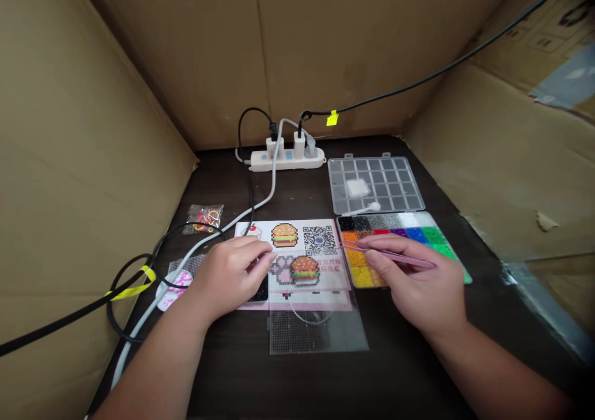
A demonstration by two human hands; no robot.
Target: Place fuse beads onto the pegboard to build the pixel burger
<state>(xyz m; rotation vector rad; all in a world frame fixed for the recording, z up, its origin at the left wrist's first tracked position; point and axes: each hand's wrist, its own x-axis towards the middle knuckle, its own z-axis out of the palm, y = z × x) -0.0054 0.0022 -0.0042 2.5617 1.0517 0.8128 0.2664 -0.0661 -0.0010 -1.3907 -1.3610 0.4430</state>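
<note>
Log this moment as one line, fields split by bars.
Right hand: holding pink tweezers, tips near QR code | Left hand: beside burger bead design | Bead box: lid open

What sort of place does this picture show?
Probably a craft workspace between cardboard walls: there are a compartment box of coloured beads, a clear pegboard, and pink tweezers in the right hand.

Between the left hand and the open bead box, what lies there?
Head view: the printed sheet, partly covered by a clear pegboard.
</note>
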